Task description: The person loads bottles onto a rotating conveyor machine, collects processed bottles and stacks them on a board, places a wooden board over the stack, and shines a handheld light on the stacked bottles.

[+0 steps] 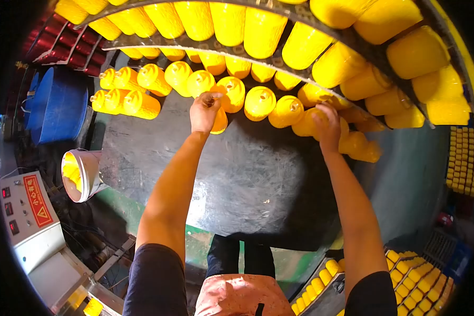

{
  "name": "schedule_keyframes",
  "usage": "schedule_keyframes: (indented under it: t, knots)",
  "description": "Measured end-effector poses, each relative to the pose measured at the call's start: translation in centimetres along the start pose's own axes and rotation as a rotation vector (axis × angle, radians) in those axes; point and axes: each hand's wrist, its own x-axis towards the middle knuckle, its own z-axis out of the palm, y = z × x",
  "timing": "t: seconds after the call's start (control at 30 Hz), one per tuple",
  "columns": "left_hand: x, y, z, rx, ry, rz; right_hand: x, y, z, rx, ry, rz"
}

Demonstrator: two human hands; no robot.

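Along the far edge of the dark table (237, 163) stands a curved row of yellow cylinders (260, 103) with small holes in their tops. My left hand (204, 111) is among them, fingers curled together beside one cylinder's top. Another yellow cylinder (219, 123) shows partly behind that wrist. What those fingers pinch, if anything, is hidden. Farther right, my right hand (327, 126) is bent round a yellow cylinder (306, 123). That cylinder and those beside it are smeared by motion.
Curved racks of yellow cylinders (195, 20) rise behind the row. More cylinders (141, 105) lie at the table's left. A bucket (92, 174) with yellow pieces and a blue drum (58, 105) stand left, near a control box (29, 205). Stacked cylinders (416, 279) are lower right.
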Motion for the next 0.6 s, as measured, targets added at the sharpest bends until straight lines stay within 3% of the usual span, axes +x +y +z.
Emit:
schedule_keyframes:
  t: [0.07, 0.23, 0.3, 0.37, 0.4, 0.47, 0.6]
  knots:
    - [-0.8, 0.7, 0.3, -0.246, 0.000, 0.017, 0.2, 0.8, 1.0, 0.111, 0.035, 0.155]
    - [-1.2, 2.4, 0.6, -0.452, -0.038, -0.002, 0.8, 2.1, 1.5, 0.089, 0.154, 0.199]
    - [-1.7, 4.5, 1.0, -0.353, -0.310, -0.020, 0.8, 1.0, 1.2, 0.077, 0.199, 0.257]
    - [-2.0, 6.4, 2.5, -0.252, -0.387, 0.009, 0.3, -0.9, 1.0, 0.489, 0.074, 0.650]
    - [-1.6, 6.9, 3.2, -0.233, -0.482, -0.033, 0.1, -1.3, 1.3, 0.486, 0.072, 0.646]
    - [-0.9, 7.5, 4.7, -0.137, -0.531, -0.046, -0.4, -2.0, 2.2, 0.471, -0.255, 0.536]
    - [-1.4, 6.8, 6.5, -0.127, -0.410, -0.033, -0.5, -4.2, 3.8, 0.494, -0.271, 0.689]
